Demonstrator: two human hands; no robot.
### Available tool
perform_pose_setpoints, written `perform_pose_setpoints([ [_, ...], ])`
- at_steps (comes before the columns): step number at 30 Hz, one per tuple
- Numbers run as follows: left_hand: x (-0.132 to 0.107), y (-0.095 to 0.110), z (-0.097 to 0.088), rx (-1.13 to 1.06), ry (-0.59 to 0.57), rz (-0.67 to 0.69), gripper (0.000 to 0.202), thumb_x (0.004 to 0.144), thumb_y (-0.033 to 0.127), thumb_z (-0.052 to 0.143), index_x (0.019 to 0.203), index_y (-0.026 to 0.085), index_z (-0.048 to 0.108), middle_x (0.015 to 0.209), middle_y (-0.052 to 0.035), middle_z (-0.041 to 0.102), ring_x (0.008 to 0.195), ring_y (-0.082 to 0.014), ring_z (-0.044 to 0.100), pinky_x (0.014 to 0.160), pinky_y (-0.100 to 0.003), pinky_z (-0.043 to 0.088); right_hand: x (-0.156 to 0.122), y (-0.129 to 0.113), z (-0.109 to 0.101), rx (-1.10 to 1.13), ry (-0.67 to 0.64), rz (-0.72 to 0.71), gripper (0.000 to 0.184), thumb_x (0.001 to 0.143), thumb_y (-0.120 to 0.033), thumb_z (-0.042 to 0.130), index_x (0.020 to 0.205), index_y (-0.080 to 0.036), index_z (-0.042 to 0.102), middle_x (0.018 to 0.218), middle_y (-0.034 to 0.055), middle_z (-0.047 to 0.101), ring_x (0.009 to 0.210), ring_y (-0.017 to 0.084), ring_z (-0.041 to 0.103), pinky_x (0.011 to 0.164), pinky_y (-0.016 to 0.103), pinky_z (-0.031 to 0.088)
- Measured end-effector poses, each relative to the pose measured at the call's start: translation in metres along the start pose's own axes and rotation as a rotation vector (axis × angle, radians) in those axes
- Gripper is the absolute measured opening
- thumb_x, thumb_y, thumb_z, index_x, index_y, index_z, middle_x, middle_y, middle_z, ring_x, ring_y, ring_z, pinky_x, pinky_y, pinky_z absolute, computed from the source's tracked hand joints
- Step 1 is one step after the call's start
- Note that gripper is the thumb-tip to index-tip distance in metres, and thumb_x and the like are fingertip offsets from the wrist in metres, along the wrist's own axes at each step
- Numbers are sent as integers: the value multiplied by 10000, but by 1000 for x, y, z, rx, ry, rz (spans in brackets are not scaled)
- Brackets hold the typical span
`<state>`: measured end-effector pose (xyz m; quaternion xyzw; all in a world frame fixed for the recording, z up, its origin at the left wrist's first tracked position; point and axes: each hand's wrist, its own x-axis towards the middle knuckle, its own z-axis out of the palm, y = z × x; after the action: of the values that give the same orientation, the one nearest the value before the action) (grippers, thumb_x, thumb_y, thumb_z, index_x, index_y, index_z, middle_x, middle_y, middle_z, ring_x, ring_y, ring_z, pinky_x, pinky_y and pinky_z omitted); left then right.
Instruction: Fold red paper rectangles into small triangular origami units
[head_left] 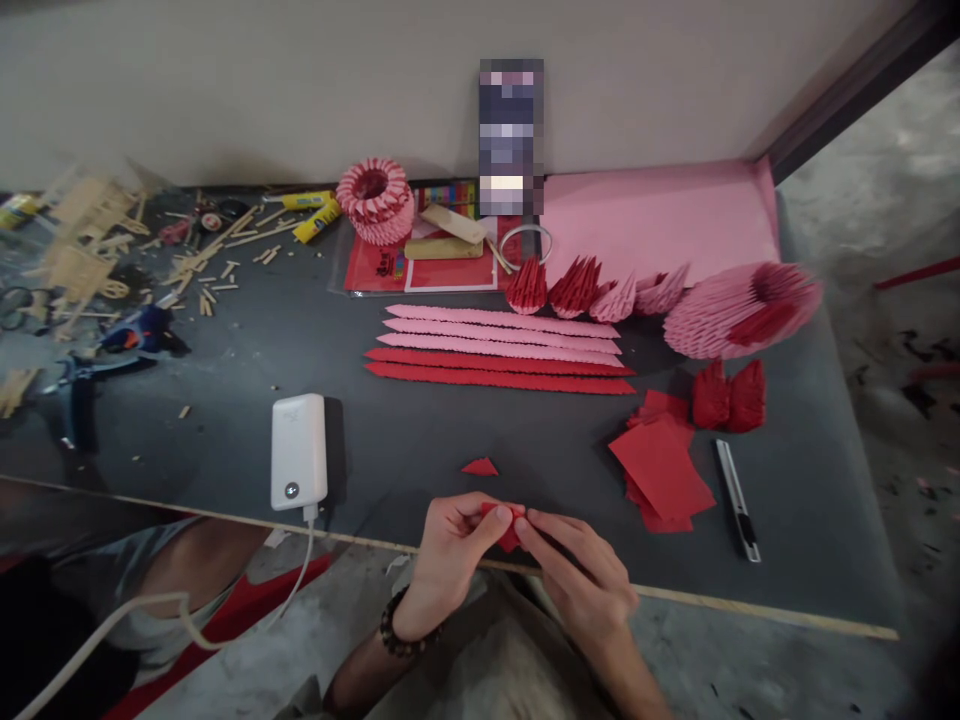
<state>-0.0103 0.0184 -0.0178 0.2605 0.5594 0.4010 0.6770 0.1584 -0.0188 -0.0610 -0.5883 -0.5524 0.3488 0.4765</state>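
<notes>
My left hand (448, 555) and my right hand (577, 578) meet at the table's near edge, both pinched on a small folded red paper piece (508, 524). A finished red paper triangle (480, 467) lies on the table just beyond them. A stack of red paper squares (661, 472) sits to the right of my hands. Long rows of joined pink and red folded units (499, 348) stretch across the middle of the dark table (225, 400).
A white power bank (298, 452) with its cable lies left of my hands. A utility knife (737, 499) lies right of the red squares. A pink folded-paper body (739, 308), a round pink piece (373, 198), a blue glue gun (139, 332) and wooden sticks (202, 262) stand further back.
</notes>
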Motion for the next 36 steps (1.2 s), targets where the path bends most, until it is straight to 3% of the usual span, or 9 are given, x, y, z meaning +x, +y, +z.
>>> perform_pose_setpoints([
  [2,0,0,-2,39,-8,9,261,802,389,835,877,140,839,795,-92,817,664,-136,675,662,-219,537,5,-3,-3,-164,-124,-262,501,845,-106,663,1206,-444,740,1074,-6,810,903,221,790,779,344,671],
  [4,0,1,-3,86,-22,18,269,797,388,837,882,133,823,795,-87,810,659,-139,679,651,-220,539,9,-8,-5,-215,-169,-381,530,860,-71,641,1270,-399,712,1087,19,801,905,202,780,770,325,672],
  [11,-5,-1,3,463,40,254,239,935,351,670,804,158,724,732,-36,736,677,-155,672,638,-230,506,17,-30,4,-88,-69,19,139,836,-220,749,961,-267,789,873,8,778,722,147,744,658,240,618],
  [15,-9,-5,6,594,92,351,216,959,308,626,830,179,741,755,-32,751,695,-159,685,693,-249,516,20,-35,7,-4,-99,172,42,851,-268,746,839,-234,767,765,-4,748,652,126,690,596,222,549],
  [18,-8,-8,4,486,76,301,172,914,331,696,891,179,773,815,-52,787,758,-182,725,726,-260,550,21,-33,5,40,-124,230,104,866,-293,733,802,-212,751,742,3,728,650,123,663,573,214,514],
  [23,-1,-9,1,256,-46,70,220,814,319,806,944,144,781,875,-84,809,800,-199,751,748,-264,593,22,-26,4,103,-65,303,125,861,-306,743,792,-202,729,732,-1,704,657,116,636,573,209,500],
  [26,0,-11,0,246,-43,42,167,835,300,782,862,135,791,798,-70,791,721,-169,718,700,-247,575,19,-23,6,130,-34,310,97,864,-295,738,827,-205,741,764,8,719,681,124,654,581,215,518],
  [31,-2,-11,2,241,-15,80,204,860,329,756,912,137,801,810,-73,779,737,-178,696,715,-269,557,16,-23,8,109,-29,249,67,862,-238,736,921,-213,755,850,23,738,740,133,687,588,217,532],
  [36,-2,-12,3,79,-11,15,224,855,367,767,747,171,777,691,-47,740,641,-174,655,653,-281,530,18,-18,5,58,-24,-5,161,833,-117,734,936,-240,751,909,11,739,762,123,711,647,231,580],
])
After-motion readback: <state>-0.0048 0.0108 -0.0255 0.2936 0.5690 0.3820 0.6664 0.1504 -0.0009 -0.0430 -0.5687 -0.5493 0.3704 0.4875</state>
